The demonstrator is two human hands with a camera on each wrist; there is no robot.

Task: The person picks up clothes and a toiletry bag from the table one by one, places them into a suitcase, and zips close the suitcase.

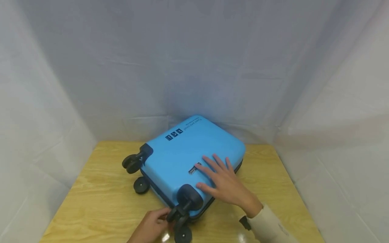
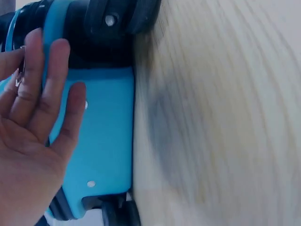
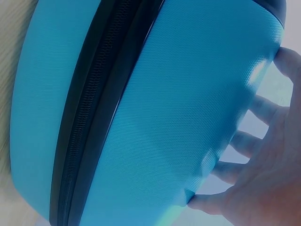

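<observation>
Right hand (image 1: 223, 180) flat (fingers spread) on suitcase (image 1: 182, 152)

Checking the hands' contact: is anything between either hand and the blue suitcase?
Nothing visible. The right hand lies flat on the blue hard-shell suitcase; the left hand is at its near black wheel.

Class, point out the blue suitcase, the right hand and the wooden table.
blue suitcase (image 1: 179, 148): head view, on its upper shell.
right hand (image 1: 226, 184): head view, on the back of the hand.
wooden table (image 1: 100, 202): head view, on bare wood left of the case.
</observation>
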